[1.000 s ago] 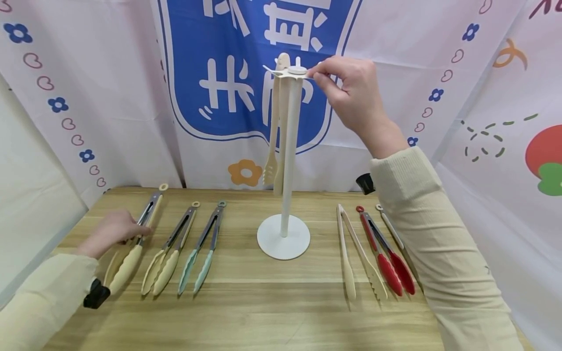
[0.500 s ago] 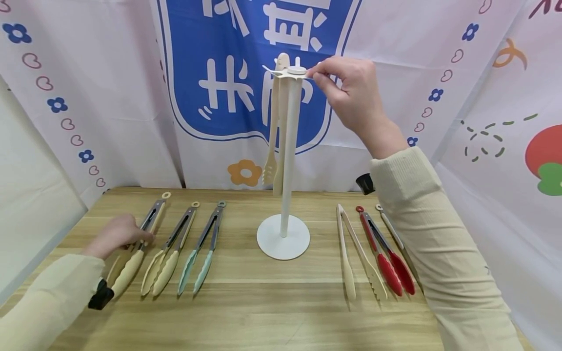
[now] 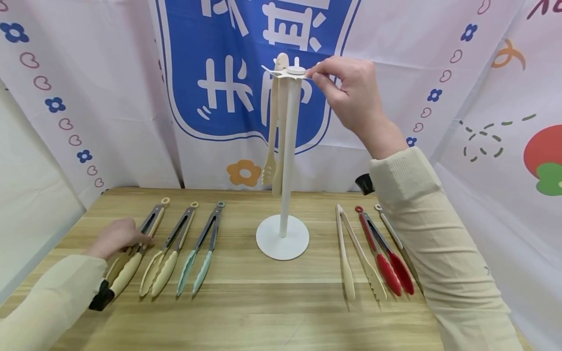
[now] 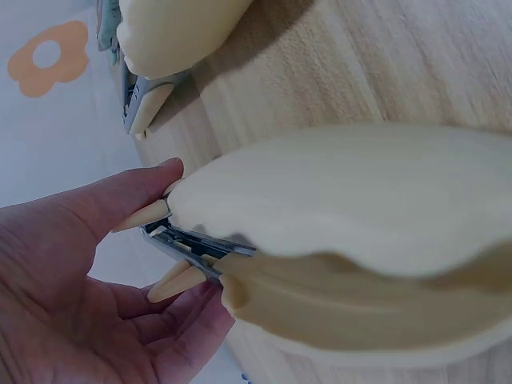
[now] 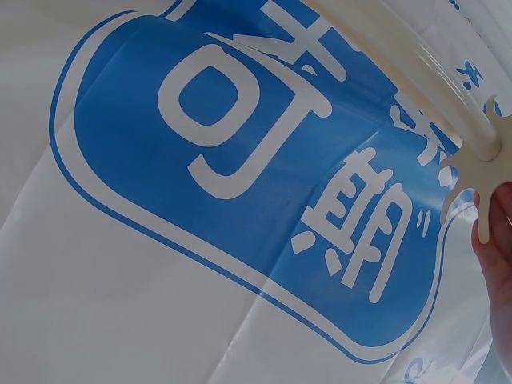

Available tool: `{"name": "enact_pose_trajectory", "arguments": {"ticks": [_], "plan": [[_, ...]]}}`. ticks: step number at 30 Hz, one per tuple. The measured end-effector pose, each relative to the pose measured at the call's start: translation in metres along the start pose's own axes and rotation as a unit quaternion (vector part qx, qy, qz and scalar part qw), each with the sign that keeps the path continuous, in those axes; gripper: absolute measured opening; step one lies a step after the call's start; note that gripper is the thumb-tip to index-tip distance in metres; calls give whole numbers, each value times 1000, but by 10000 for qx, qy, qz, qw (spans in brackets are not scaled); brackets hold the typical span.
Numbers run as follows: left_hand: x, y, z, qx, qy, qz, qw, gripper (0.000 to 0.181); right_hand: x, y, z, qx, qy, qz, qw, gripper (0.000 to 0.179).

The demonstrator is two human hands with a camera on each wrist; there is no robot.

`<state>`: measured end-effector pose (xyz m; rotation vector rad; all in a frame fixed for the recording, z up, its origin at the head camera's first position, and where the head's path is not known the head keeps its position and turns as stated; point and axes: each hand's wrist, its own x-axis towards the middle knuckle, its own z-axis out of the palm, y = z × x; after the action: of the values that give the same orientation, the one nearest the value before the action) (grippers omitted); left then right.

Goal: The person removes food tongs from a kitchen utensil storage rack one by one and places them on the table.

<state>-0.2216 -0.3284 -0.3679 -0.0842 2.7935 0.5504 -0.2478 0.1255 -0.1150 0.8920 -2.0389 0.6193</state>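
At the far left of the head view my left hand [image 3: 117, 238] holds cream-tipped metal tongs [image 3: 127, 270] on the table. In the left wrist view the thumb [image 4: 132, 188] lies on one arm of the tongs and the fingers [image 4: 200, 336] on the other; the cream tips [image 4: 336, 200] stand apart. My right hand [image 3: 351, 90] pinches a hook at the top of a white utensil stand [image 3: 290, 156]. The stand's hooked top plate [image 5: 488, 160] meets those fingertips in the right wrist view. Cream tongs [image 3: 273, 126] hang from the stand's left side.
Right of the held tongs lie another cream pair [image 3: 167, 263] and a mint pair [image 3: 204, 253]. Across the table [image 3: 246, 312] are all-beige tongs [image 3: 351, 258], red tongs [image 3: 391, 263] and a pale-handled pair [image 3: 388, 224], partly behind the right sleeve. A printed curtain [image 3: 131, 87] hangs behind.
The left hand has shifted slightly right, and the tongs' ring end has moved a little toward the front, in line with its neighbours. My right hand and the stand look unchanged.
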Motion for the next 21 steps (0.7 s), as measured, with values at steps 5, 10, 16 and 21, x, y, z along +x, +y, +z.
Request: {"name": "enact_pose_trajectory", "arguments": {"ticks": [5,10,16,21], "plan": [[-1,4,1,47,3,46,10000,38,0,0,0,18,-15,9,10000,26],[-2,7,1,91,77,94,9999,37,0,0,0,22,-24,39,10000,25],[-1,6,3,85,155,177,9997,36,0,0,0,10,-42,66,10000,26],[2,4,5,97,204,184,9996,36,0,0,0,7,-37,59,10000,26]]}}
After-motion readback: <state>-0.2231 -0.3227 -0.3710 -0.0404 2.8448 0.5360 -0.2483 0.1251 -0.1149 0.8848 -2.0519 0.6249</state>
